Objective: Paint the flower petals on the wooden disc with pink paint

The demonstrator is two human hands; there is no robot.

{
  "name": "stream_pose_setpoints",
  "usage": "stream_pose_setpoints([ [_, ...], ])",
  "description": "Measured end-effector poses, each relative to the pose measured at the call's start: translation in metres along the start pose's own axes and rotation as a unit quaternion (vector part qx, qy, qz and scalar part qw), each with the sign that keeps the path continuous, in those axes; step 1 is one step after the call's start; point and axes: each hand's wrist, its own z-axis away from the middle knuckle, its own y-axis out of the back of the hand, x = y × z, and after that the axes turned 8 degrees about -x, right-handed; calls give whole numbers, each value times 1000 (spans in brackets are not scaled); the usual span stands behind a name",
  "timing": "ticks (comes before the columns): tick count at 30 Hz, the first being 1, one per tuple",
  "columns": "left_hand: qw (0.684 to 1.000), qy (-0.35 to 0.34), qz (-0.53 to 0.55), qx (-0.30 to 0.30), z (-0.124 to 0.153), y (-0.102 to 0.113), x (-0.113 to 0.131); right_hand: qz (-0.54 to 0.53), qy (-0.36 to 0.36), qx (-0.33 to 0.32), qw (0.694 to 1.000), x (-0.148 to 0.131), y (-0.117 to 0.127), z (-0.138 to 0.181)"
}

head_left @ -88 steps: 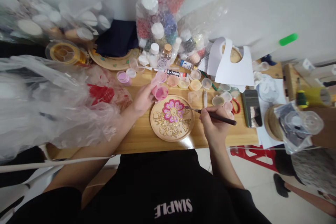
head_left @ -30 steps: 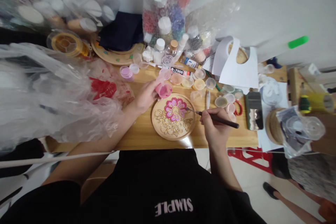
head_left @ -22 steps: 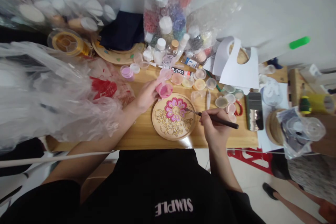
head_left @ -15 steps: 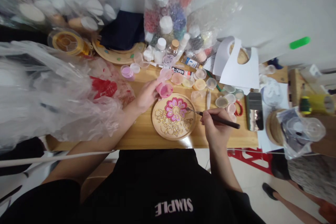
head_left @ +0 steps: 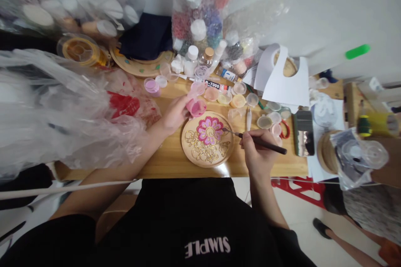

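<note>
On the wooden table lies a round wooden plate bearing a pink flower and gold-outlined leaves and smaller blossoms. My left hand is closed around a small cup of pink paint, tilted beside the plate's upper left rim. Its hinged lid stands open behind it. In my right hand is a palette knife with a dark handle, gripped like a pen. The thin metal tip reaches the right edge of the flower; whether it touches the surface I cannot tell.
Several small lidded cups of pale colours stand behind the plate, near a glue tube and bottles. A crumpled plastic bag covers the left side. At right lie a phone and red scissors handles. Another person's leg shows at lower right.
Almost nothing differs. The palette knife has shifted very slightly at the flower's right edge, while my left hand and the pink cup stay where they were.
</note>
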Motion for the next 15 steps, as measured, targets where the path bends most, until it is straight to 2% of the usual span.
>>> stream_pose_setpoints([
  [15, 1000, 2, 7, 4, 0, 2, -1, -7, 3, -19, 1000, -1, -1, 1],
])
